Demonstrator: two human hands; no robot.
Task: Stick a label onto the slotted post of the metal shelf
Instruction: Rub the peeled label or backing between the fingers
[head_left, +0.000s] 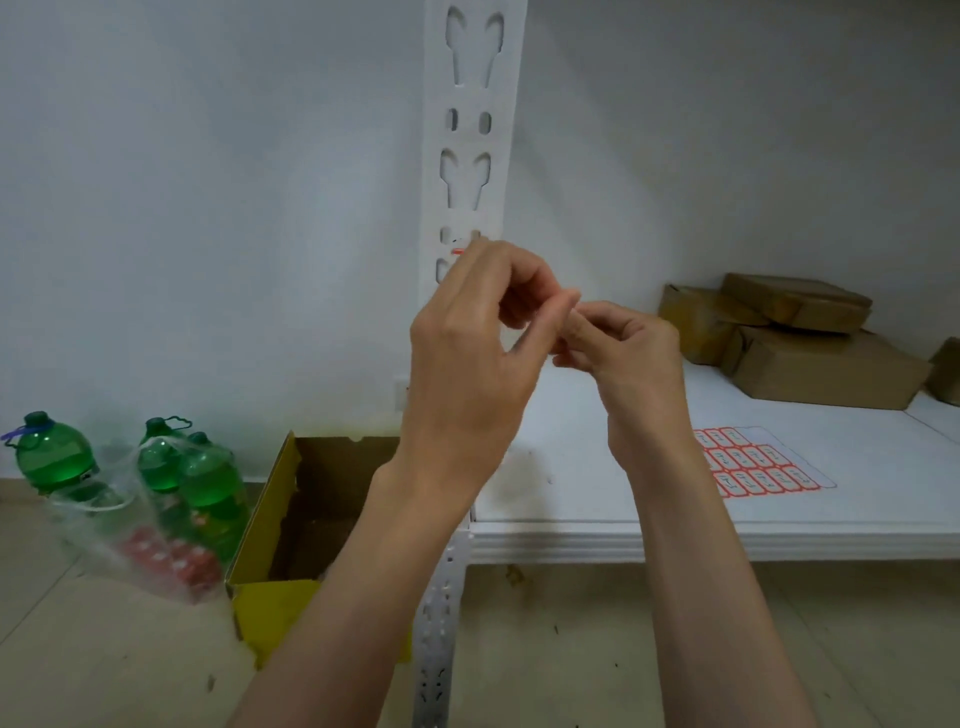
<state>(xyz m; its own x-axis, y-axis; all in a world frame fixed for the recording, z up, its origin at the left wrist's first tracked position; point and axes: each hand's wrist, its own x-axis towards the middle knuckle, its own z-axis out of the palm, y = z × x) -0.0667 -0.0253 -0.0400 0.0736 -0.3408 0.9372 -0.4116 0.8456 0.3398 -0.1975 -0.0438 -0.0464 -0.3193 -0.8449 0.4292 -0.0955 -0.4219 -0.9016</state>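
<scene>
Dim, even, shadowless light; soft focus throughout, with wide-angle bending at edges

White shelf (597, 499): label sheet (753, 462), 4 boxes (821, 374).

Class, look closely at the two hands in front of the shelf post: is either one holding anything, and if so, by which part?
It cannot be told. The left hand and right hand meet at their curled fingertips, but no label shows between them.

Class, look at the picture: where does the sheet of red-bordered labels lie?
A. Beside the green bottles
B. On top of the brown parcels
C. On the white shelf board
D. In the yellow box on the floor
C: the label sheet lies flat on the white shelf board, in front of the brown parcels.
</scene>
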